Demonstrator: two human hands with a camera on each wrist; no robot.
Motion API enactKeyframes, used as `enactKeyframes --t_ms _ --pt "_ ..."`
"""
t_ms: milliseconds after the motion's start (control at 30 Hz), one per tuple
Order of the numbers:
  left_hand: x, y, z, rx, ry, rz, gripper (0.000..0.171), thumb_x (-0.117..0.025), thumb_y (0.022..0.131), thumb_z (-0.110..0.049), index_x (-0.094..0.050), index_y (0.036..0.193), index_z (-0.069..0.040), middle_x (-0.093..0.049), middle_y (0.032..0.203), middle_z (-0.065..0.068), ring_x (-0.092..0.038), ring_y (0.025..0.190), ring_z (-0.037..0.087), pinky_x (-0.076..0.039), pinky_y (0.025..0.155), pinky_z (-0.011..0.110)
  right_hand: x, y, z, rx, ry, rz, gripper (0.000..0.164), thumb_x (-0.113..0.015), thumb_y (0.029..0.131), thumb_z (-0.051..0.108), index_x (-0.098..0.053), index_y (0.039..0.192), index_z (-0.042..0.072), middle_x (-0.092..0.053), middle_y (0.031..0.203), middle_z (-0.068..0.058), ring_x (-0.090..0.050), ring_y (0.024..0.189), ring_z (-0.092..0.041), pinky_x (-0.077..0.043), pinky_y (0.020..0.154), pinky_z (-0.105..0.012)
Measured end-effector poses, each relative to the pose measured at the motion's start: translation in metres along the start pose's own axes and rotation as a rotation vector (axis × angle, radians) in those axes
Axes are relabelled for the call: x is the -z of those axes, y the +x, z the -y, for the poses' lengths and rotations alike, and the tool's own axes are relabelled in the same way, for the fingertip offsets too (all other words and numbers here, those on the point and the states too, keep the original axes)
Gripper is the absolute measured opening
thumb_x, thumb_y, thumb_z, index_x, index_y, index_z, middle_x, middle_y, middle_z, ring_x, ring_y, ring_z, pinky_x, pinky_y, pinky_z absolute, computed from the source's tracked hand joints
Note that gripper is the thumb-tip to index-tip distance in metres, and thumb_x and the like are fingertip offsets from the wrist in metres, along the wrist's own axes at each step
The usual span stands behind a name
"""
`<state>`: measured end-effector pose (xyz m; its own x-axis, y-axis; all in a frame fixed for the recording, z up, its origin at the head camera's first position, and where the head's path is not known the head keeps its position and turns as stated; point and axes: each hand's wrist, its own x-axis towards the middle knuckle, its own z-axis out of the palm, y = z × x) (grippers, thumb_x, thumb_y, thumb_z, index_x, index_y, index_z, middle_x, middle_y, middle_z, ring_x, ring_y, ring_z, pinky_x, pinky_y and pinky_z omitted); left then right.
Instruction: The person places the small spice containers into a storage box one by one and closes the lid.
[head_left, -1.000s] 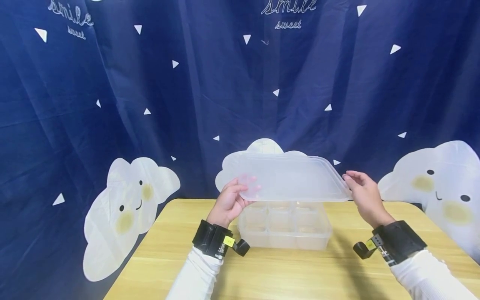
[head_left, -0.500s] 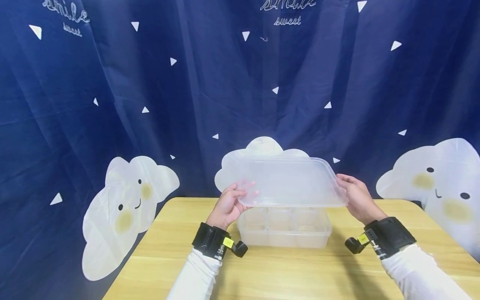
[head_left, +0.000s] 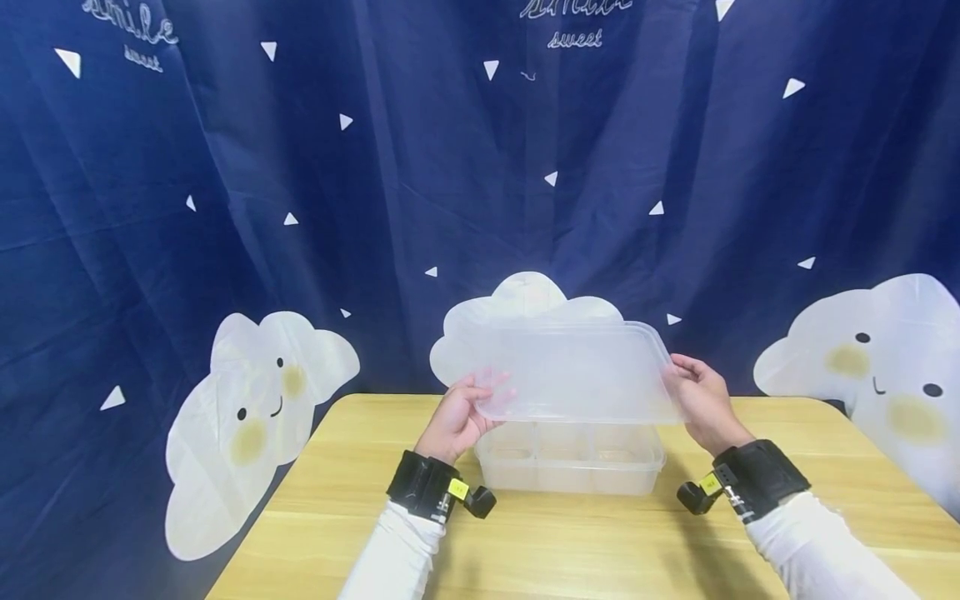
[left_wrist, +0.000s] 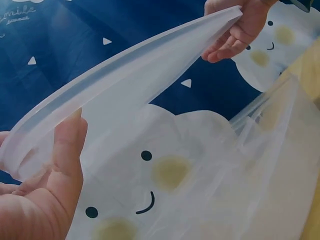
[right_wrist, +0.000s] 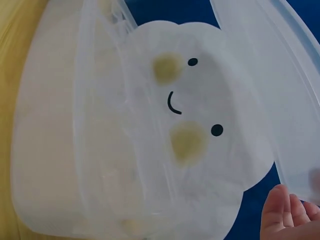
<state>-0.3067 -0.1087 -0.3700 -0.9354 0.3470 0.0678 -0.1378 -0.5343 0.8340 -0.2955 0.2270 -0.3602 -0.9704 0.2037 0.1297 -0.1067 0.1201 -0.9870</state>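
Observation:
A translucent plastic lid (head_left: 577,371) is held up, tilted, above a clear divided storage box (head_left: 570,479) on the table. My left hand (head_left: 457,417) grips the lid's left end, thumb on the near face and fingers showing through behind it. At the opposite end my right hand (head_left: 702,400) holds the right edge between thumb and fingers. In the left wrist view the lid (left_wrist: 125,65) spans from one hand to the other, apart from the box (left_wrist: 280,150). The right wrist view shows the box wall (right_wrist: 47,125) below the raised lid (right_wrist: 280,90).
The light wooden table (head_left: 360,533) extends around the box. Behind it hangs a dark blue curtain (head_left: 405,167) with white triangles and smiling clouds. Each wrist carries a black strap (head_left: 761,479) with a small camera.
The lid has come down a little toward the box. My right hand has moved left and slightly lower along with it, its grip now closer round the edge; the left hand stays nearly in place.

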Motion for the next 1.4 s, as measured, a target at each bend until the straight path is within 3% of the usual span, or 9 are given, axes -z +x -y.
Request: enactKeyframes --t_ms 167,400,533,667,867,1100,1300,1400 --pt "0.0 0.001 0.007 -0.012 -0.001 -0.02 0.058 -0.03 0.097 0.006 -0.013 0.152 0.001 -0.027 0.153 0.023 -0.034 0.135 0.043 -0.032 0.105 0.059 -0.005 0.0 -0.007 -0.017 -0.021 -0.03 0.052 -0.05 0.099 0.014 -0.034 0.143 -0.008 -0.046 0.13 -0.021 -0.055 0.086 -0.003 -0.051 0.072 -0.017" --pt "0.0 0.003 0.019 -0.046 0.08 -0.15 0.05 -0.033 0.103 -0.006 -0.017 0.149 0.003 -0.032 0.147 0.025 -0.042 0.13 0.035 -0.039 0.106 0.044 -0.014 -0.001 -0.016 -0.023 -0.074 -0.036 0.051 -0.047 0.1 0.012 -0.032 0.143 -0.01 -0.043 0.137 -0.028 -0.05 0.114 -0.028 -0.048 0.078 -0.016" --pt "0.003 0.005 0.024 -0.022 0.202 -0.239 0.058 -0.037 0.103 -0.014 -0.01 0.153 -0.001 -0.018 0.154 0.025 -0.023 0.14 0.038 -0.02 0.113 0.055 -0.018 -0.002 -0.023 -0.034 -0.107 -0.049 0.051 -0.045 0.101 0.014 -0.031 0.145 -0.009 -0.042 0.138 -0.028 -0.046 0.122 -0.035 -0.048 0.092 -0.028" --pt "0.005 0.006 0.028 -0.005 0.348 -0.289 0.063 -0.039 0.103 -0.021 -0.007 0.155 -0.004 -0.004 0.159 0.022 -0.002 0.145 0.039 -0.002 0.11 0.065 -0.02 -0.002 -0.028 -0.047 -0.09 -0.061 0.052 -0.044 0.102 0.015 -0.029 0.146 -0.009 -0.039 0.141 -0.03 -0.042 0.127 -0.038 -0.039 0.105 -0.045" --pt "0.005 0.005 0.031 -0.047 0.522 -0.316 0.063 -0.037 0.103 -0.022 -0.007 0.153 0.003 -0.003 0.159 0.023 -0.003 0.145 0.04 -0.004 0.115 0.052 -0.022 -0.003 -0.036 -0.06 -0.101 -0.044 0.052 -0.042 0.102 0.013 -0.027 0.147 -0.009 -0.036 0.145 -0.032 -0.037 0.133 -0.042 -0.034 0.108 -0.048" --pt "0.011 0.005 0.039 0.009 0.635 -0.37 0.065 -0.038 0.103 -0.03 -0.011 0.153 0.001 -0.006 0.159 0.023 -0.001 0.145 0.041 -0.002 0.114 0.058 -0.022 -0.003 -0.046 -0.091 -0.166 -0.002 0.055 -0.042 0.102 0.014 -0.023 0.149 -0.007 -0.031 0.148 -0.032 -0.031 0.136 -0.044 -0.031 0.109 -0.05" --pt "0.016 0.004 0.05 0.019 0.683 -0.413 0.067 -0.04 0.101 -0.036 -0.016 0.153 -0.001 -0.003 0.159 0.021 0.012 0.144 0.039 0.008 0.111 0.06 -0.022 -0.005 -0.057 -0.115 -0.241 0.019 0.058 -0.043 0.101 0.016 -0.02 0.15 -0.007 -0.026 0.15 -0.032 -0.025 0.138 -0.045 -0.028 0.11 -0.052" --pt "0.018 0.003 0.055 0.01 0.704 -0.43 0.067 -0.04 0.101 -0.037 -0.019 0.152 0.001 -0.002 0.159 0.023 0.013 0.143 0.041 0.009 0.11 0.062 -0.023 -0.006 -0.06 -0.118 -0.292 0.032 0.058 -0.043 0.1 0.014 -0.021 0.149 -0.007 -0.027 0.149 -0.033 -0.024 0.137 -0.047 -0.027 0.11 -0.053"
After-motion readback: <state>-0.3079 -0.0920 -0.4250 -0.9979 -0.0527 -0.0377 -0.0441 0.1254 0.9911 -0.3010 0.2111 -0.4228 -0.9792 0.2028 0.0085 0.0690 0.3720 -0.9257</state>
